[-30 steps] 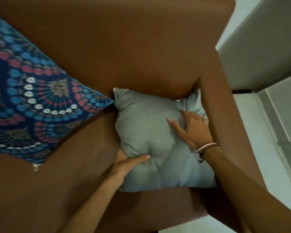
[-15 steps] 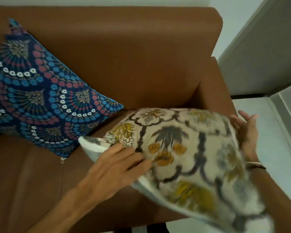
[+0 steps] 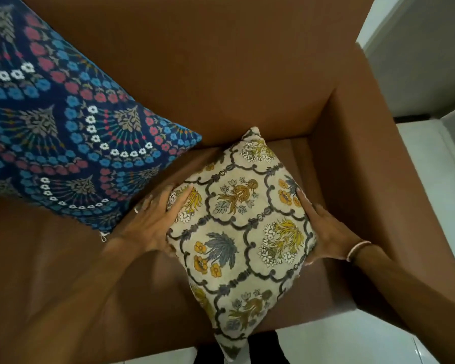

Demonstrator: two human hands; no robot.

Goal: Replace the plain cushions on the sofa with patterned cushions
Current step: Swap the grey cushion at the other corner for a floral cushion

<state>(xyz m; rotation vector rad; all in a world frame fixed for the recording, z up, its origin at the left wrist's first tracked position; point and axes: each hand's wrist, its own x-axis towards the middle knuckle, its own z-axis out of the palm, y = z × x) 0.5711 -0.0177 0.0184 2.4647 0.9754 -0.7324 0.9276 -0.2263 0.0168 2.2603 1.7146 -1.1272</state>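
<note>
Cream floral cushion (image 3: 243, 227) squeezed between left hand (image 3: 153, 224) and right hand (image 3: 329, 232), smooth brown sofa (image 3: 221, 74)

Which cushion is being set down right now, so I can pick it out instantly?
Find the brown sofa and go to its right-end corner by the armrest. The cream floral cushion sits there, held between both hands. The blue patterned cushion beside it is darker and untouched.

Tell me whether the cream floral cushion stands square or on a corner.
On a corner: the cream floral cushion sits diamond-wise, one point toward the sofa backrest.
</note>
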